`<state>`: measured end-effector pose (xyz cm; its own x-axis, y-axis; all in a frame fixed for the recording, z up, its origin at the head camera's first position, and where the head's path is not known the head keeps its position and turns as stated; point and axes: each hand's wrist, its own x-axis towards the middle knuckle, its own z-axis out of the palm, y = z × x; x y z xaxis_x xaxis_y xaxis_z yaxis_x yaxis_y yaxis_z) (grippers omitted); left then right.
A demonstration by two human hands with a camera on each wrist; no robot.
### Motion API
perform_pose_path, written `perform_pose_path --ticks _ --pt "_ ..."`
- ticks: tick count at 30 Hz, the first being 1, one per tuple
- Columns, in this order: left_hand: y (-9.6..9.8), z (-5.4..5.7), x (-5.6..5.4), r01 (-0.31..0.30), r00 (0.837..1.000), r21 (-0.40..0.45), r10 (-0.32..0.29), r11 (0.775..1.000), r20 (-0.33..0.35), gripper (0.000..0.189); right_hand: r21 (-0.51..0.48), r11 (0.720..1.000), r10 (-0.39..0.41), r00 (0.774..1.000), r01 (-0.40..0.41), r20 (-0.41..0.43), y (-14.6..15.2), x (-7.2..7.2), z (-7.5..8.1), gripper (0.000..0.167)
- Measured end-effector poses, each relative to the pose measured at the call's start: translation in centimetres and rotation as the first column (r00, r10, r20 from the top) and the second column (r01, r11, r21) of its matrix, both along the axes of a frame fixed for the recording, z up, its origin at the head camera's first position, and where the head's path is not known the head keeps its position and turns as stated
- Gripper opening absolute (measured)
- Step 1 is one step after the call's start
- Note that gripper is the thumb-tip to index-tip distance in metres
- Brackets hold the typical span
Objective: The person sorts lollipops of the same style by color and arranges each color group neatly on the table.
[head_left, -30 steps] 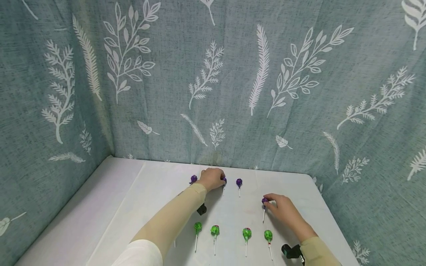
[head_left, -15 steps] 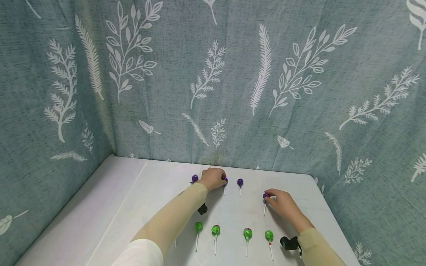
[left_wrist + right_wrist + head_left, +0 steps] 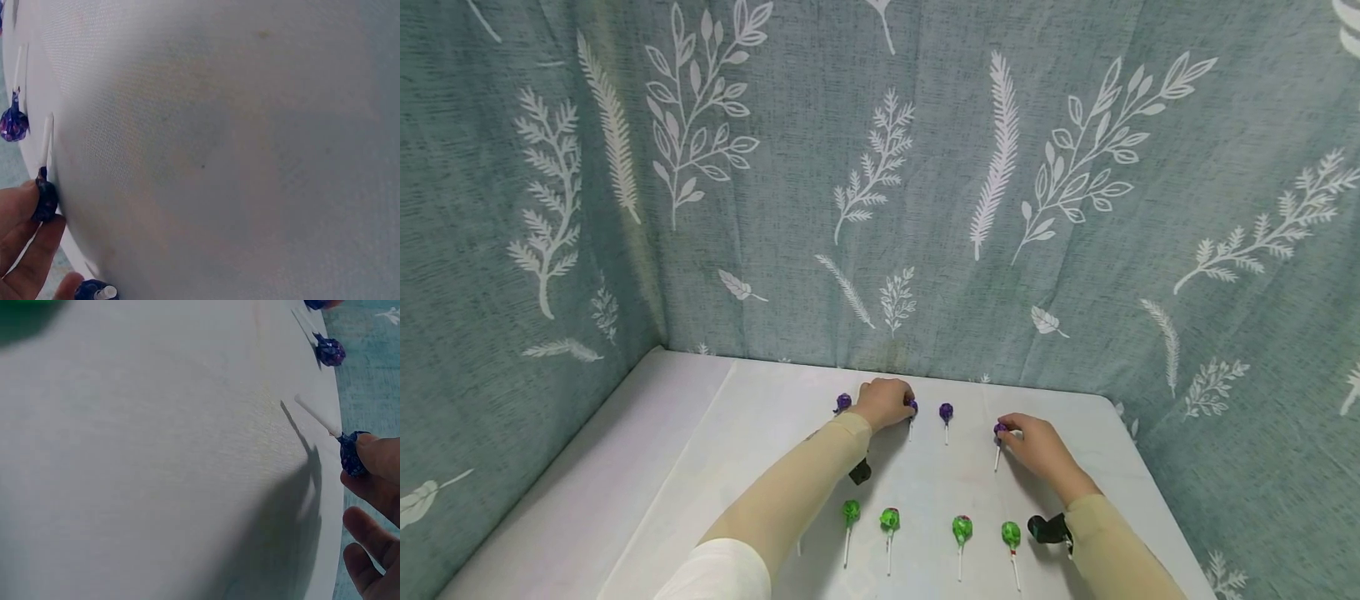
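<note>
My left hand (image 3: 883, 403) pinches the wrapped head of a purple lollipop (image 3: 46, 203) at the back of the white table, its stick pointing toward me. Left of that hand lies another purple lollipop (image 3: 843, 402), partly behind the wrist. A third purple lollipop (image 3: 946, 412) lies between my hands, touched by neither. Farther right, my right hand (image 3: 1037, 443) holds a purple lollipop (image 3: 353, 453) by its head between thumb and finger. In the right wrist view its stick casts a shadow and looks raised off the table.
Nearer me lies a row of green lollipops: one (image 3: 851, 511), a second (image 3: 890, 520), a third (image 3: 962, 529) and a fourth (image 3: 1011, 534). One more white stick shows beside my left sleeve (image 3: 790, 479). A patterned curtain (image 3: 880, 208) borders the table (image 3: 700, 442).
My right hand has moved away from me, carrying its purple lollipop toward the back row. My left hand stays on its lollipop. The head view has shifted slightly.
</note>
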<state>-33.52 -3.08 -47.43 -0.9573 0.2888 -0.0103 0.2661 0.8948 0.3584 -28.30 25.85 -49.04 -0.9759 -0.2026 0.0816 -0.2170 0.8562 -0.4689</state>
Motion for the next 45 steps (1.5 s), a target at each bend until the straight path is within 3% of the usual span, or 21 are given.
perform_pose_path --ticks 7,30,45 --pt "0.1 -0.6 -0.4 0.0 1.0 0.001 0.0 1.0 -0.011 0.021 0.009 1.0 0.006 1.0 -0.006 0.018 -0.4 -1.0 0.2 0.029" --pt "0.4 -0.6 -0.5 -0.008 1.0 -0.024 0.008 1.0 -0.007 0.023 0.059 0.998 0.026 0.999 -0.029 0.035 -2.2 -3.6 0.5 0.029" --pt "0.2 0.1 0.3 -0.01 1.0 -0.028 0.01 1.0 -0.013 0.024 0.067 0.996 0.054 0.998 -0.056 0.036 -3.0 -4.4 -0.3 0.027"
